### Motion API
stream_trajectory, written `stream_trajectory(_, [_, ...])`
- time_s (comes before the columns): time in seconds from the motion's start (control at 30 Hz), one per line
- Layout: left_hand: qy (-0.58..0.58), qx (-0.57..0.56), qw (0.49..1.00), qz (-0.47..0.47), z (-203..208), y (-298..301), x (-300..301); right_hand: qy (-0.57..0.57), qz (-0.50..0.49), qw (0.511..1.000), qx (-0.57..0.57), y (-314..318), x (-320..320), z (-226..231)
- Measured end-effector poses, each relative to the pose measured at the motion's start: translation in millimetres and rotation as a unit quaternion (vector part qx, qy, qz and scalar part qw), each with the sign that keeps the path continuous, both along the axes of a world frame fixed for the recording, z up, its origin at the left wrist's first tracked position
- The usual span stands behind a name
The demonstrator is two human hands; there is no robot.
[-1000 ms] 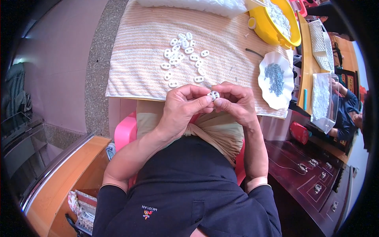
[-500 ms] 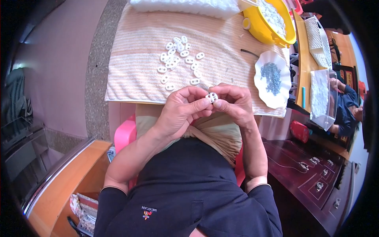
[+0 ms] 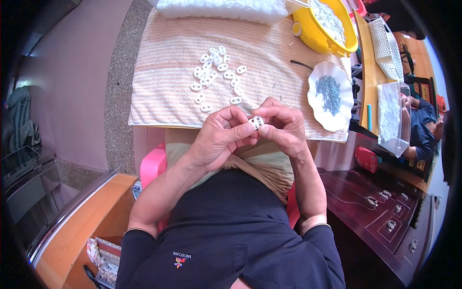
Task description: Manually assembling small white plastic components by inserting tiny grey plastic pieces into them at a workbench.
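My left hand [image 3: 222, 132] and my right hand [image 3: 281, 126] meet just past the near edge of the towel-covered table. Between their thumbs and fingertips is a small white plastic piece with dark round holes [image 3: 256, 122]. It may be two such pieces pressed together; the fingers cover part of it. Beyond my left hand, a loose group of white oval two-hole pieces [image 3: 207, 77] lies scattered on the striped towel [image 3: 163, 77]. To the right of my right hand stands a white scalloped dish [image 3: 317, 107] holding many small dark grey screw-like parts [image 3: 329, 94].
A yellow basin [image 3: 309, 39] full of white pieces stands at the far right. A clear bag of white pieces [image 3: 221, 9] lies along the far edge. A thin dark rod [image 3: 301, 63] rests near the dish. At right, another person [image 3: 423, 127] is beside a clear box [image 3: 392, 118].
The held white piece has tilted slightly between my fingertips, and my right index finger has risen a little. The table things have shifted slightly in the view.
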State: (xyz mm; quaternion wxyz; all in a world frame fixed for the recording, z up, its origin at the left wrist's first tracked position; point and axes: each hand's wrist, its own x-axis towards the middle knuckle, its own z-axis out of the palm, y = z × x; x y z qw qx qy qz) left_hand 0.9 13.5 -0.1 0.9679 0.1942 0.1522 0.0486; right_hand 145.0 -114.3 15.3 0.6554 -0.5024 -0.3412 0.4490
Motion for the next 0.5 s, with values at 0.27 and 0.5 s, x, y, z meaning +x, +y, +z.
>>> stream_trajectory(0.27, [-0.01,0.0,1.0,-0.001,2.2,-2.7,-2.5,-0.027,-0.003,0.999,0.021,2.4,-5.0,8.2])
stream_trajectory(0.5, [-0.024,-0.004,1.0,-0.006,6.2,-4.5,-3.4,-0.009,-0.022,1.0,0.004,2.6,-11.0,15.9])
